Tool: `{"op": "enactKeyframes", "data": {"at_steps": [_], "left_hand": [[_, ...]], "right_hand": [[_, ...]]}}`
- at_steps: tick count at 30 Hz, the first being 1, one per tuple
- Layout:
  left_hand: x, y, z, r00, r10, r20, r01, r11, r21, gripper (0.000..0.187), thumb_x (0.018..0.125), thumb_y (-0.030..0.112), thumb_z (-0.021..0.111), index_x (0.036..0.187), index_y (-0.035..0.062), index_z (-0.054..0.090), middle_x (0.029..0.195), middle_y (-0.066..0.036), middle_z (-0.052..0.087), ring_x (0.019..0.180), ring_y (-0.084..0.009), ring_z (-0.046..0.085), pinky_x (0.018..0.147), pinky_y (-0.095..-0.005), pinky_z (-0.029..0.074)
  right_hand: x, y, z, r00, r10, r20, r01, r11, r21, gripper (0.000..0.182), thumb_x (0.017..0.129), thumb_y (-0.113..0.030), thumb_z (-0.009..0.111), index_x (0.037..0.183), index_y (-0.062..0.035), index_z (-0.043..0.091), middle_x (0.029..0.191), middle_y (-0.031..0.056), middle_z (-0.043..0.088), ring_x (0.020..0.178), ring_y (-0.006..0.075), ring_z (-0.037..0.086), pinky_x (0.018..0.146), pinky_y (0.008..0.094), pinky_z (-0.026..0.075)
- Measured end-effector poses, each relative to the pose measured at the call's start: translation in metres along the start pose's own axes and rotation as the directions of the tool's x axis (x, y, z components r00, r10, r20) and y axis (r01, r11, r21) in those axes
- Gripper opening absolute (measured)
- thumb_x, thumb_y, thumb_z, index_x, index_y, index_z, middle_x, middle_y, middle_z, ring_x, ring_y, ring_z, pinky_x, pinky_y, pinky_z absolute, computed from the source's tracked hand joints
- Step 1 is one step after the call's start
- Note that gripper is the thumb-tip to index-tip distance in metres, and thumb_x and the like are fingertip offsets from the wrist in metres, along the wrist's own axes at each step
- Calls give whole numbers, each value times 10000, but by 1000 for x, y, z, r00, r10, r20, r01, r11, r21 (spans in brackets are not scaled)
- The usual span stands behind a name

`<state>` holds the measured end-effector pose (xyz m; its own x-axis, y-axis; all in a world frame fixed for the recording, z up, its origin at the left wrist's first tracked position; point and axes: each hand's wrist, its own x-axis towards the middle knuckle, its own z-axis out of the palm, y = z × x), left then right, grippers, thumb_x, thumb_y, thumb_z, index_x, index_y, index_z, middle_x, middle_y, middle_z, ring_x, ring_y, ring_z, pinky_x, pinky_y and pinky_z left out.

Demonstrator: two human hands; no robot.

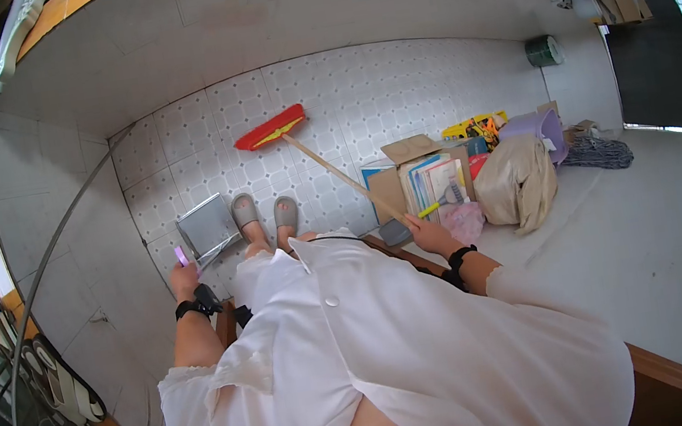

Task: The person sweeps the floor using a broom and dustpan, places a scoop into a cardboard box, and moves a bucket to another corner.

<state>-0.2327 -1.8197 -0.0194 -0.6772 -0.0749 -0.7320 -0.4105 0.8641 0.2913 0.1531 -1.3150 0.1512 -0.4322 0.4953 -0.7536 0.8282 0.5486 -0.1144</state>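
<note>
Head camera view: from where I stand in the room, a person in a white top holds a long-handled broom (341,178), with a cardboard box (388,193) of books and papers as the landmark. The right hand (434,237), just on the near side of the box, is wrapped around the wooden handle close to its upper end. The handle slants past the box's left side, so the red broom head (271,127) reaches the tiled floor (392,82) beyond it, out ahead of the feet.

Well to the box's left, the left hand (184,278) is closed around a purple handle (181,255), which seems to belong to the grey dustpan (209,225) beside it. The pan lies between that hand and the grey slippers (244,210), probably to keep it within easy reach; whether it rests fully flat, I cannot tell.

To the right of the box, a beige sack (518,185) slumps by a purple tub (558,141), apparently grouped to leave walking room.
</note>
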Motion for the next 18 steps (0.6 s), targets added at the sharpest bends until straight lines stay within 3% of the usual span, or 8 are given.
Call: {"op": "enactKeyframes", "data": {"at_steps": [1,2,4,7,10,13,18], "left_hand": [[6,4,-1,1000,8,-3,-8,1000,6,369,841,370,624,1008,52,709,843,-119,731,745,-240,714,695,-375,554],[12,9,-2,1000,25,-7,-24,1000,13,369,841,370,624,1008,52,709,843,-119,731,745,-240,714,695,-375,554],[34,10,5,998,59,-18,-57,995,76,399,838,318,649,1052,-16,690,950,-199,724,885,-348,707,796,-426,539],[52,20,7,996,78,50,-84,987,139,434,825,349,654,1053,-19,690,1010,-228,714,977,-396,679,861,-432,520],[49,33,6,992,127,25,-128,989,75,384,812,317,663,974,-29,703,846,-172,726,801,-290,716,726,-397,549],[32,53,-3,992,120,44,-120,993,1,336,768,280,664,894,-30,701,775,-142,721,710,-264,711,693,-381,552],[86,50,8,987,160,22,-161,981,112,335,765,272,661,906,-29,706,772,-134,722,705,-256,712,700,-371,554]], "right_hand": [[-12,8,9,999,32,31,-33,999,12,490,1017,-377,395,1457,-172,464,1305,203,608,1186,396,582,996,466,464],[-22,15,18,999,35,21,-35,999,27,490,1017,-377,395,1457,-172,464,1305,203,608,1186,396,582,996,466,464],[-28,30,42,999,45,-17,-43,995,94,487,1017,-404,378,1460,-217,457,1273,203,623,1166,412,585,973,483,468],[-38,29,60,999,40,-21,-36,984,172,486,1013,-369,386,1460,-191,456,1301,198,610,1176,405,581,986,469,465],[-50,9,58,999,42,-25,-37,987,155,463,1000,-319,395,1433,-180,483,1198,212,655,1101,403,617,939,488,483],[-52,6,68,996,59,-64,-45,979,201,463,989,-320,406,1429,-201,485,1153,211,669,1075,411,624,915,501,486],[-70,-15,65,993,115,-33,-106,972,209,463,988,-325,385,1421,-204,498,1215,185,661,1117,385,620,967,469,477]]}}
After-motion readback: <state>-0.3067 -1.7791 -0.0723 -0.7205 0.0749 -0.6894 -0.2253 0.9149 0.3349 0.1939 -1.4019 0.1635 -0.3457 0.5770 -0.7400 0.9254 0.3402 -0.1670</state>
